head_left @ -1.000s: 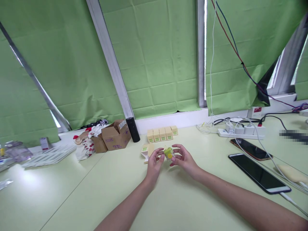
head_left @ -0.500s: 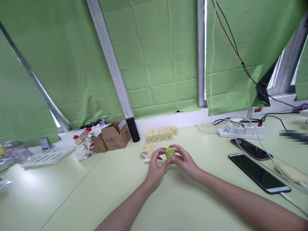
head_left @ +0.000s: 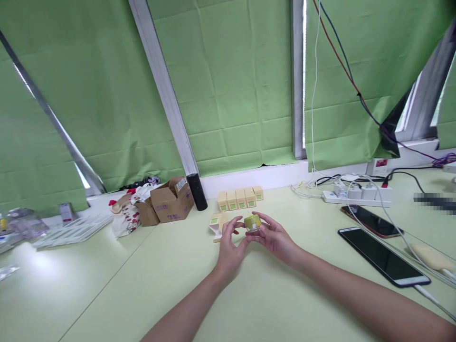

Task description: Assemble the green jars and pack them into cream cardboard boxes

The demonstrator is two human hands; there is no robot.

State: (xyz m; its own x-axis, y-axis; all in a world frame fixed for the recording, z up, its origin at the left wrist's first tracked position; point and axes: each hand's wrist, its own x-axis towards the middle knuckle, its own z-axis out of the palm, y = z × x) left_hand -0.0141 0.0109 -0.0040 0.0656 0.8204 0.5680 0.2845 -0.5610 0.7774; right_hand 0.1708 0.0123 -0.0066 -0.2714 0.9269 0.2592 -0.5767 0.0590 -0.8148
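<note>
Between my two hands is a small yellow-green container with clear sides and a thin loop on top, tilted a little above the table. My right hand grips it from the right, fingers behind and thumb in front. On its left side my left hand is curled with fingertips at its edge, its thumb close under the container near my right fingers. Just behind my left hand lies an opened small cardboard box with a green label. Farther back, several closed small boxes stand in a row.
A brown carton, a black cylinder and a cherry-print bag stand at the back left. To the right are a white phone, a dark phone, a power strip and loose cables. White trays lie far left.
The container has been turned and tilted between my fingers, so its round yellow mark no longer shows plainly. My right fingers have shifted around it; my left hand has barely moved.
</note>
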